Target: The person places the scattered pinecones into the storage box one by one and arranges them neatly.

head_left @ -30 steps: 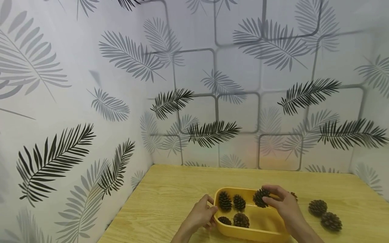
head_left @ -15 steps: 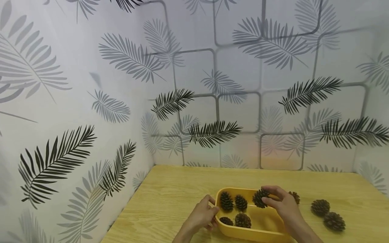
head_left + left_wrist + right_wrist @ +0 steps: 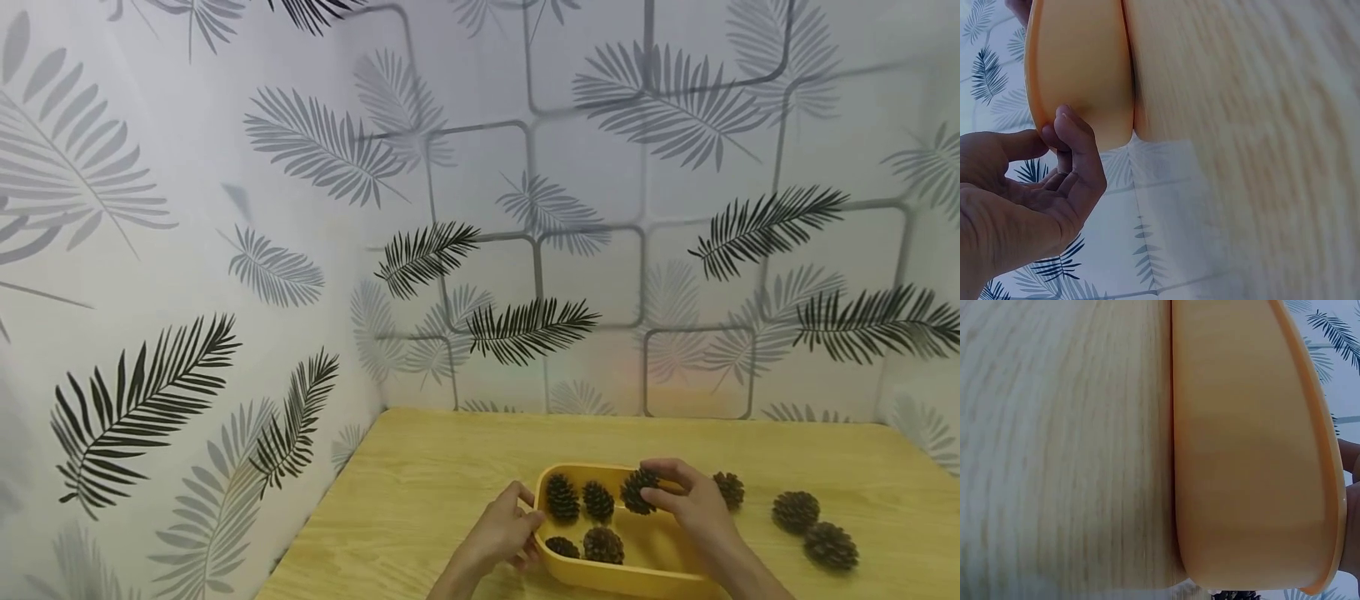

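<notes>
A yellow plastic bin [image 3: 615, 569] sits on the wooden table, with several brown pine cones inside its left half, among them one pine cone [image 3: 603, 546] near the front wall. At the bin's left end my left hand [image 3: 501, 529] pinches the rim; the left wrist view shows the thumb and fingers of that left hand [image 3: 1054, 187] at the bin's corner. Above the bin's back part, my right hand [image 3: 693, 504] holds another pine cone [image 3: 637, 490] between thumb and fingers. In the right wrist view the bin's outer wall [image 3: 1254, 450] hides most of that hand.
To the right of the bin lie more loose pine cones on the table [image 3: 420, 483]: one [image 3: 729, 490] close behind my right hand, and two side by side, a farther one [image 3: 796, 511] and a nearer one [image 3: 831, 546]. A leaf-patterned wall covering [image 3: 495, 275] stands behind.
My right hand has shifted slightly left over the bin with the pine cone, toward the cones inside. The left hand keeps its place on the rim. The head view has turned a little.
</notes>
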`<action>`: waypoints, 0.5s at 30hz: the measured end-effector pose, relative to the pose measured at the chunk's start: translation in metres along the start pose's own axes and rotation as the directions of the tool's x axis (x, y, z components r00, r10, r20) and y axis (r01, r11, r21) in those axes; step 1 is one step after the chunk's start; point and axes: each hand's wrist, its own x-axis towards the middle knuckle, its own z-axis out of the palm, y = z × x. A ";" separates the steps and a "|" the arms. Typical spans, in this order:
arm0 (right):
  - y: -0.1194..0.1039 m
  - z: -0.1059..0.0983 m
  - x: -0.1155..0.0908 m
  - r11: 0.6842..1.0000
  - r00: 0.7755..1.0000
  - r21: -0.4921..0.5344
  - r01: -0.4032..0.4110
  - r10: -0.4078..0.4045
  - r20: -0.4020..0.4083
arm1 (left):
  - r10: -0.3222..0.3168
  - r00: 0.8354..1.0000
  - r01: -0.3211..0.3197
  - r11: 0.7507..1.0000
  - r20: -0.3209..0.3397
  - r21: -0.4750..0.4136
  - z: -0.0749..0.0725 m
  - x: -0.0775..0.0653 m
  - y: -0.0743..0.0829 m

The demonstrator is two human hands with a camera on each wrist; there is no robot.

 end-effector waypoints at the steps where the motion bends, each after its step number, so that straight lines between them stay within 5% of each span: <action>1: 0.000 0.000 0.001 1.000 1.000 -0.008 0.002 -0.002 -0.003 | 0.003 1.000 -0.003 1.000 0.002 -0.003 0.000 0.000 -0.001; 15: 0.004 0.001 0.003 0.995 0.999 -0.094 0.037 -0.038 -0.012 | 0.030 1.000 -0.030 1.000 0.005 -0.006 0.002 0.003 -0.005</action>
